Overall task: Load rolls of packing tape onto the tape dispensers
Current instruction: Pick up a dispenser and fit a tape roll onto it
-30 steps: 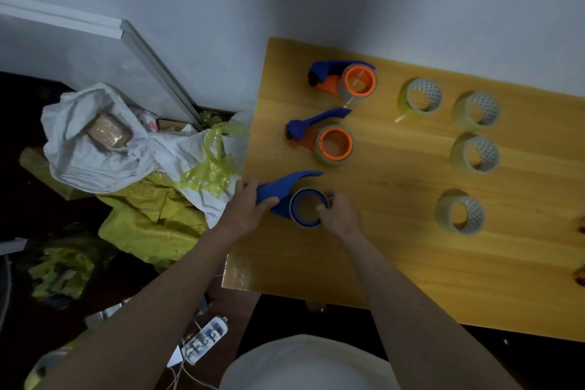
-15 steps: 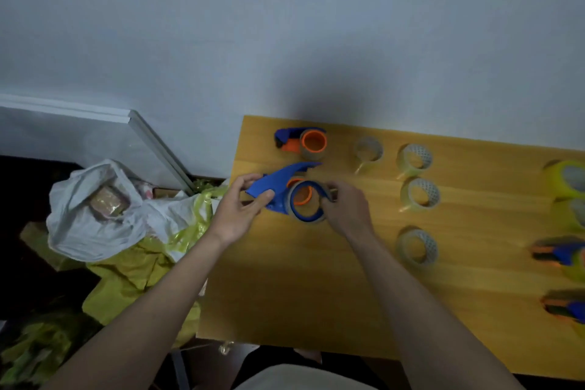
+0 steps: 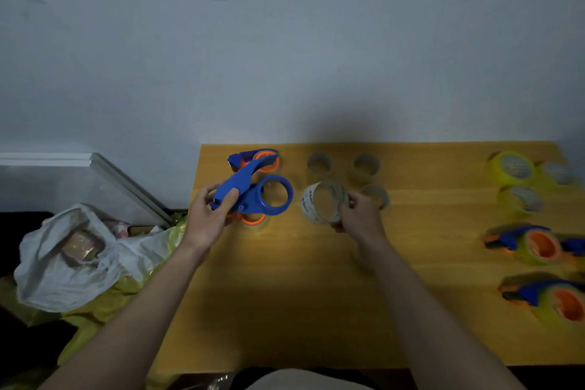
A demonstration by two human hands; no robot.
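Observation:
My left hand (image 3: 210, 215) grips the handle of a blue tape dispenser (image 3: 253, 193), lifted above the wooden table (image 3: 285, 294); its ring is empty. To its right, my right hand (image 3: 359, 215) pinches a clear roll of packing tape (image 3: 321, 202), held on edge with its hole facing me. A small gap separates roll and dispenser ring. Under the held dispenser lies a loaded dispenser with an orange core (image 3: 253, 220). Another loaded one (image 3: 262, 160) lies at the back left.
Three clear rolls (image 3: 319, 164) (image 3: 365, 165) (image 3: 378, 195) stand behind my right hand. Yellow-tinted rolls (image 3: 511, 168) and two loaded dispensers (image 3: 535, 245) (image 3: 557, 299) fill the right side. White and yellow bags (image 3: 72, 260) lie on the floor left of the table.
The dispenser has risen off the table in my left hand. My right hand left the dispenser's ring and now holds a clear roll. The view has shifted right.

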